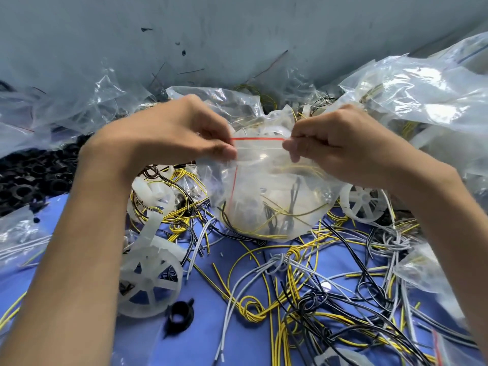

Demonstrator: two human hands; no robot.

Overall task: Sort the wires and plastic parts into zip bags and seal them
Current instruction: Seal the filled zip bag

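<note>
I hold a clear zip bag [266, 191] with a red line along its top edge up over the blue table. Yellow and black wires and a white plastic part show through it. My left hand [179, 130] pinches the left end of the zip strip. My right hand [340, 143] pinches the right end. Below the bag lie loose yellow, grey and black wires [303, 283]. White spoked plastic wheels lie at the lower left [149, 281] and at the right [363, 202]. A black plastic ring [179, 317] sits near the front.
Crumpled clear bags [412, 85] pile up at the right and back left [60, 101]. A heap of black rings [34, 175] lies at the left. A blue mat [216, 331] covers the table. A grey wall stands behind.
</note>
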